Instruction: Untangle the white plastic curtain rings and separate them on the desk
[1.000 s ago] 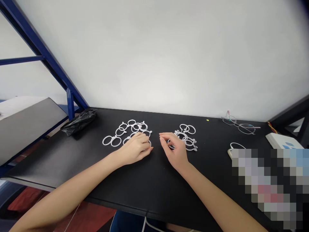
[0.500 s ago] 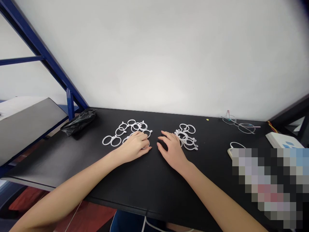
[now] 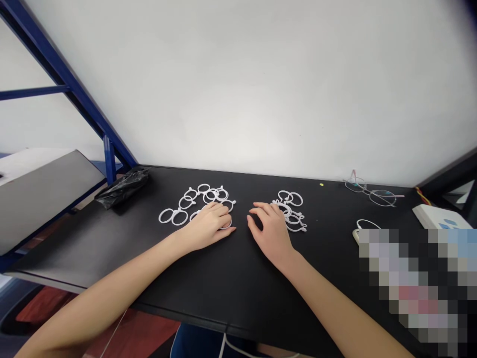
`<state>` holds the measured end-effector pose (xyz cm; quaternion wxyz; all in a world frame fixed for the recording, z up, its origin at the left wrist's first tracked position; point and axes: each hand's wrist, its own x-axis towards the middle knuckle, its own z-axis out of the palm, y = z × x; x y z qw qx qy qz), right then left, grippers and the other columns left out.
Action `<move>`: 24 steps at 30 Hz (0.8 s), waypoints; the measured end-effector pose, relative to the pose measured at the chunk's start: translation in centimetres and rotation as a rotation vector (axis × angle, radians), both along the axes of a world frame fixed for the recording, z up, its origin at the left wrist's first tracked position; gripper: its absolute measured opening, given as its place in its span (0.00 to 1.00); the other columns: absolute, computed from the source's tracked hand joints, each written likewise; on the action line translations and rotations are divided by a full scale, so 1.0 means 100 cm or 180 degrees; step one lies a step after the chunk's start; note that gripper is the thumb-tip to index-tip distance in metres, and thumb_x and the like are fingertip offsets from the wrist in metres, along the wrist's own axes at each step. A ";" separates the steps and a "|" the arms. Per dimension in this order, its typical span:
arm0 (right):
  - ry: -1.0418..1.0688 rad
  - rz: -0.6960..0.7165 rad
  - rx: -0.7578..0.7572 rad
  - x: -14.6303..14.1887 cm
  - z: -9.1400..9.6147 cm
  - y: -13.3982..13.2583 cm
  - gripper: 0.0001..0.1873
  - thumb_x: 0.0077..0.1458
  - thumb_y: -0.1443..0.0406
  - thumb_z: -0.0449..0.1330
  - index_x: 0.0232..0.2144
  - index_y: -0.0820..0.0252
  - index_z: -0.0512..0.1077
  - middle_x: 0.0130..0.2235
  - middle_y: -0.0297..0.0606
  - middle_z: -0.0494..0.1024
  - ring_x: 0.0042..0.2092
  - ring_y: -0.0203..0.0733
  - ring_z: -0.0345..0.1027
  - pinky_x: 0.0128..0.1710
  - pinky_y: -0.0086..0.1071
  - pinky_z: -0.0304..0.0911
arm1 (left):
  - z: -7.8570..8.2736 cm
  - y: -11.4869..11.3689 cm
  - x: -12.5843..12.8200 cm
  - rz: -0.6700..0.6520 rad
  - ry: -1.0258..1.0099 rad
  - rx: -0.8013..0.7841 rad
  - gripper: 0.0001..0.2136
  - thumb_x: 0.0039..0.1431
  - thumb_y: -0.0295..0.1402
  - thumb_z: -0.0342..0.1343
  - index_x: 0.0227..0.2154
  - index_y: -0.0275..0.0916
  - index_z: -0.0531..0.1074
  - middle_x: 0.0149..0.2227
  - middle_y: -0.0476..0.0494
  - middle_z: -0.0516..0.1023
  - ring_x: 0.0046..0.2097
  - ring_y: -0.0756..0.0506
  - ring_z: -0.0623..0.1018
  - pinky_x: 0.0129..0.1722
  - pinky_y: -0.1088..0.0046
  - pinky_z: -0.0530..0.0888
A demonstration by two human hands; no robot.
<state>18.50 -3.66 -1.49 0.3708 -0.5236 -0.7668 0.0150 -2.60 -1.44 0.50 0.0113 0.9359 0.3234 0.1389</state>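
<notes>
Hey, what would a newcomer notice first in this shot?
Two clusters of white plastic rings stand out on the black table, one under the left hand, the other beside the right hand. Wire-rimmed glasses lie far right; a black plastic bag sits far left.

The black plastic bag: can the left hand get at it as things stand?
Probably yes. The left hand rests on white plastic rings, and the black plastic bag lies further left on the desk; only those flat rings lie between.

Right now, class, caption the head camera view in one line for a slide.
Head view: left hand rests on one cluster of white plastic rings, right hand beside another cluster, on a black table.
</notes>
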 end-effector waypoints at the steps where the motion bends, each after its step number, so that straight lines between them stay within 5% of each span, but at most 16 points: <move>1: 0.0013 0.0017 -0.0022 0.000 0.000 0.000 0.05 0.58 0.68 0.58 0.34 0.61 0.75 0.43 0.44 0.78 0.45 0.51 0.68 0.47 0.47 0.66 | 0.000 0.000 0.000 -0.0007 -0.0016 -0.0002 0.13 0.66 0.36 0.50 0.25 0.38 0.63 0.29 0.49 0.64 0.33 0.48 0.65 0.43 0.68 0.64; 9: 0.0123 0.0156 -0.0164 -0.002 -0.002 0.000 0.05 0.58 0.70 0.57 0.33 0.60 0.74 0.41 0.43 0.77 0.43 0.50 0.69 0.43 0.44 0.69 | -0.001 0.001 0.000 -0.0027 -0.0139 -0.0107 0.12 0.66 0.35 0.51 0.26 0.38 0.64 0.29 0.49 0.66 0.34 0.48 0.66 0.43 0.68 0.64; 17: 0.0141 0.0433 -0.0114 0.003 -0.005 0.003 0.23 0.46 0.84 0.47 0.34 0.60 0.74 0.42 0.42 0.77 0.44 0.48 0.69 0.45 0.43 0.69 | 0.001 -0.001 0.001 -0.0060 -0.0141 -0.0148 0.11 0.66 0.35 0.51 0.27 0.38 0.65 0.30 0.48 0.67 0.35 0.48 0.67 0.43 0.68 0.64; 24: 0.0388 0.0533 0.0133 0.002 -0.003 0.003 0.25 0.42 0.85 0.45 0.32 0.59 0.72 0.38 0.40 0.77 0.40 0.46 0.68 0.40 0.40 0.68 | 0.000 -0.001 0.001 -0.0083 -0.0171 -0.0175 0.11 0.66 0.35 0.50 0.27 0.38 0.65 0.30 0.48 0.67 0.35 0.48 0.67 0.43 0.68 0.65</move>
